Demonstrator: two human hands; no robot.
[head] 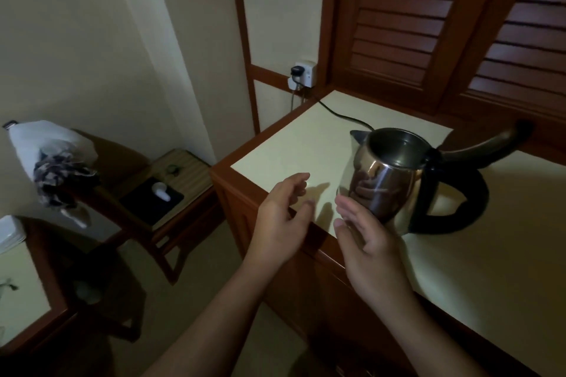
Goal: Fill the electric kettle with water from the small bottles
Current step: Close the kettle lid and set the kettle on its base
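no text, label, brand or number can be read anywhere; the steel kettle [382,180] shows only reflections.

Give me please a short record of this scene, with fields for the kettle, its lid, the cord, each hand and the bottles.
kettle: steel electric kettle with a black handle, upright on the counter
lid: lid open, swung back
cord: black cord runs to the wall socket
left hand: left hand loosely curled, holds nothing, above the counter edge
right hand: right hand with straight fingers, close to the kettle body; contact unclear
small bottles: none in view
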